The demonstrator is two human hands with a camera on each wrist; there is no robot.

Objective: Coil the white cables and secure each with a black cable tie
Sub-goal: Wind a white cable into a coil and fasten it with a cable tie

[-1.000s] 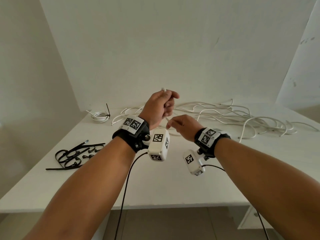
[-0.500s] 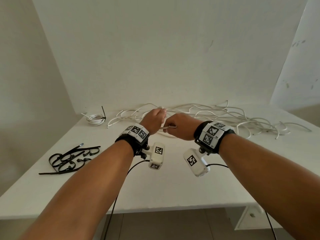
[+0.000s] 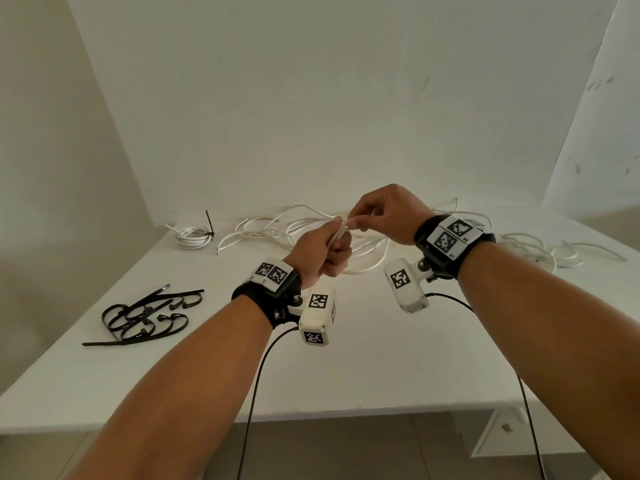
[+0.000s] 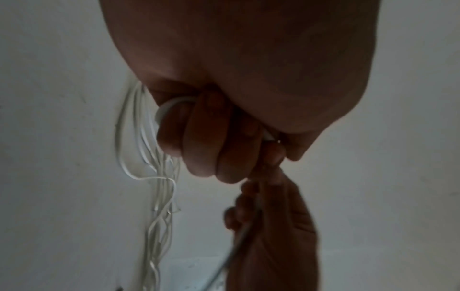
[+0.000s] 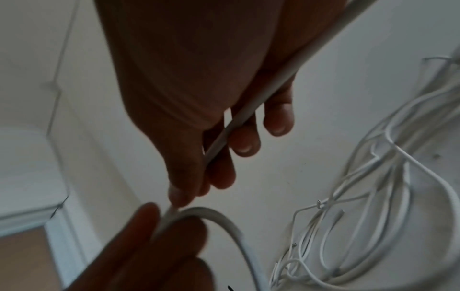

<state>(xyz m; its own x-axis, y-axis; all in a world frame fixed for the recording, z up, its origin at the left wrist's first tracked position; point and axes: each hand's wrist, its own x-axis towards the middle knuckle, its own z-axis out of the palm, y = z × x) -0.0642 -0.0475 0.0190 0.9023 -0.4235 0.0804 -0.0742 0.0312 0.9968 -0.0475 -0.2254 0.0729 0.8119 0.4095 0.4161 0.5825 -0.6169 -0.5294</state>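
Note:
Both hands are raised over the white table point(image 3: 346, 368), working one white cable point(image 3: 337, 233). My left hand point(image 3: 323, 252) grips it in a curled fist; a loop of the cable point(image 4: 169, 107) shows at the little-finger side. My right hand point(image 3: 381, 216) pinches the same cable point(image 5: 239, 118) between thumb and forefinger just above the left fist, and the cable runs back along its palm. A tangle of loose white cables point(image 3: 304, 225) lies behind the hands. One coiled cable point(image 3: 194, 235) with a black tie lies at the back left.
Several black cable ties point(image 3: 145, 317) lie in a heap on the table's left side. The tangle of cables reaches the right end point(image 3: 561, 251). Walls close the table at the back and left. Black camera leads hang from both wrists over the front edge.
My right hand has risen above the left fist and now pinches the cable from over it. My left hand stays curled round the cable, a little nearer the middle.

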